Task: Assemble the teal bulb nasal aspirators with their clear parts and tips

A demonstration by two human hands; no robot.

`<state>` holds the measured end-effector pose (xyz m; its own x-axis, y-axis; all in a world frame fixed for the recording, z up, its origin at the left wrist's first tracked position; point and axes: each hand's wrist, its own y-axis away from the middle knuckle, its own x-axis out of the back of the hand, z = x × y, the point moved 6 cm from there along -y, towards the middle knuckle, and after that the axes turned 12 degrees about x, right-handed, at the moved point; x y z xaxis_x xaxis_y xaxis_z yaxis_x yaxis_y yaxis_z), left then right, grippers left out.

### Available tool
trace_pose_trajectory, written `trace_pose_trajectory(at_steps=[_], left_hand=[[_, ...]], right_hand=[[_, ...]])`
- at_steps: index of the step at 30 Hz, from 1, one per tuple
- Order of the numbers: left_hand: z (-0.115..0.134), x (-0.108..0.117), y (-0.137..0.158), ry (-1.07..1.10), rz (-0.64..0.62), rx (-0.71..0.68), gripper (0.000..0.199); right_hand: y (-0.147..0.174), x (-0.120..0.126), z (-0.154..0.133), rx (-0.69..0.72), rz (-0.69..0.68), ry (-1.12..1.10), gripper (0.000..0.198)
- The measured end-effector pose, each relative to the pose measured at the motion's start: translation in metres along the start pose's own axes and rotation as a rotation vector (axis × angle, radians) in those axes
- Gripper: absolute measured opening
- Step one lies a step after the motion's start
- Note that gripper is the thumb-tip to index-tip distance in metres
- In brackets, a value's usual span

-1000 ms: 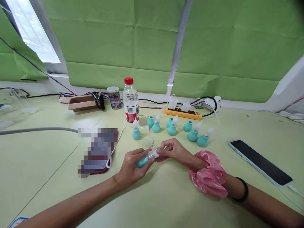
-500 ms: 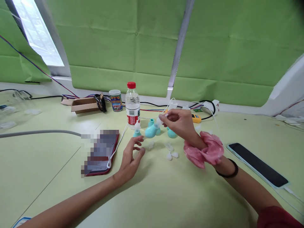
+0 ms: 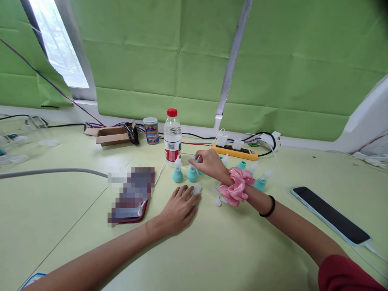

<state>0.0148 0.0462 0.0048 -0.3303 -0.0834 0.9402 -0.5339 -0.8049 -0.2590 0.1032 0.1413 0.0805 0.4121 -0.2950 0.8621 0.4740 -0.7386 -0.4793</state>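
Right fingertips at nozzle of a small round teal squeeze bulb with a translucent nozzle, left hand free.

Bulb: upright on the pale yellow-green tabletop, base down. My right hand is over it, thumb and fingers drawn close together at the nozzle top. They hide the tip, so can't tell if I'm pinching it or just resting there.

My left hand: palm down on the tabletop, fingers loosely spread, holding nothing. Fingertips just beside some small translucent plastic pieces; can't tell if they touch. More loose bits lie under my right wrist, near the pink satin scrunchie.

Matching nozzled teal bulb upright just left of mine. Open-necked teal bulb past my wrist; others partly hidden by hand and scrunchie.

Farther back: clear plastic bottle with red cap, yellow power strip with white plugs, printed can with white lid. Black-screened phone in pale case well off to the right; red-edged phone left, partly pixelated.
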Motion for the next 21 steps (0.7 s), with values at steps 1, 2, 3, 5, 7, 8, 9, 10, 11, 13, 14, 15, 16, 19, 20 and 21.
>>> trace_pose_trajectory(at_steps=[1,2,3,5,7,8,9,10,11,13,14,15,16,19,20,21], left_hand=[[0.000,0.000,0.000,0.005,-0.001,0.002,0.030],[-0.001,0.000,0.000,0.011,-0.004,0.006,0.028],[-0.002,0.000,0.000,0.019,-0.007,0.011,0.027],[-0.003,0.000,-0.001,0.037,-0.013,0.025,0.023],[-0.004,0.000,-0.003,0.049,-0.014,0.046,0.020],[-0.005,0.000,-0.004,0.050,-0.016,0.056,0.018],[-0.006,0.000,-0.005,0.049,-0.017,0.065,0.017],[-0.007,0.000,-0.006,0.046,-0.017,0.071,0.015],[-0.007,0.000,-0.007,0.041,-0.016,0.075,0.015],[-0.008,-0.001,-0.008,0.030,-0.007,0.079,0.014],[-0.007,-0.001,-0.009,0.021,0.002,0.079,0.013],[-0.006,-0.001,-0.010,0.012,0.012,0.075,0.014],[-0.004,-0.002,-0.012,0.004,0.021,0.065,0.014],[0.002,-0.004,-0.019,0.000,0.042,0.030,0.017],[0.004,-0.006,-0.022,0.006,0.045,0.022,0.018],[0.006,-0.007,-0.025,0.015,0.048,0.021,0.019]], right_hand=[[0.000,0.000,0.000,-0.003,-0.016,0.007,0.034],[0.001,0.000,0.000,-0.009,-0.029,0.016,0.037],[0.003,0.002,0.001,-0.015,-0.038,0.023,0.040],[0.010,0.008,0.004,-0.032,-0.030,0.025,0.044],[0.023,0.015,0.008,-0.035,-0.014,0.016,0.044],[0.032,0.017,0.010,-0.020,-0.016,0.011,0.043],[0.042,0.018,0.010,0.013,-0.037,0.006,0.041],[0.054,0.017,0.009,0.059,-0.069,0.002,0.039],[0.067,0.014,0.008,0.107,-0.101,0.006,0.039],[0.092,0.006,0.007,0.172,-0.154,0.054,0.044],[0.102,0.001,0.006,0.192,-0.178,0.076,0.047],[0.111,-0.005,0.006,0.205,-0.192,0.091,0.047],[0.118,-0.010,0.005,0.214,-0.203,0.092,0.044],[0.123,-0.023,0.001,0.225,-0.196,0.014,0.032],[0.122,-0.026,0.001,0.225,-0.186,-0.024,0.030],[0.120,-0.028,0.001,0.223,-0.175,-0.060,0.029]])
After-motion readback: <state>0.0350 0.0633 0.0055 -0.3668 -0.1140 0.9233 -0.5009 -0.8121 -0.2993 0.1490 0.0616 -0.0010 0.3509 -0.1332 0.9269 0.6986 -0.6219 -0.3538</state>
